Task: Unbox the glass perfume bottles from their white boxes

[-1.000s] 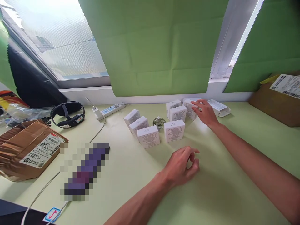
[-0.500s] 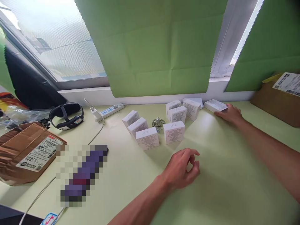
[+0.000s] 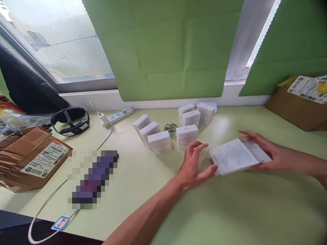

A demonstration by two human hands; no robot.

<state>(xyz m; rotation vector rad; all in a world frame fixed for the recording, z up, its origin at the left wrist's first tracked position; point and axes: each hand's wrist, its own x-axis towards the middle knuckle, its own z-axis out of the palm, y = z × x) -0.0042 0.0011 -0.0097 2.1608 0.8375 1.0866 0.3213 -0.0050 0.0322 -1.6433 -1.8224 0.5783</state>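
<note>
A flat white carton [image 3: 233, 156] with small print is in my right hand [image 3: 269, 153], whose fingers and thumb grip its right end. That end looks like a raised flap, though motion blurs it. My left hand [image 3: 192, 165] is open at the carton's left end, fingers spread; its thumb is at the near left corner, and I cannot tell whether it touches. Beyond my hands, several similar white cartons stand upright, among them a front left one [image 3: 160, 143] and a front right one [image 3: 187, 136]. Between the two groups sits a small clear glass bottle [image 3: 170, 128].
At the left are an open brown cardboard box [image 3: 38, 160], a black head strap [image 3: 70, 121] and a power strip [image 3: 120, 115]. A pixelated dark phone-like object [image 3: 95, 178] lies there with a white cable [image 3: 48, 200]. Another cardboard box [image 3: 293, 107] stands at the back right.
My right hand has brought the white carton from the back right towards me and to the left hand. My left hand's fingers have spread beside it. The view has shifted slightly.
</note>
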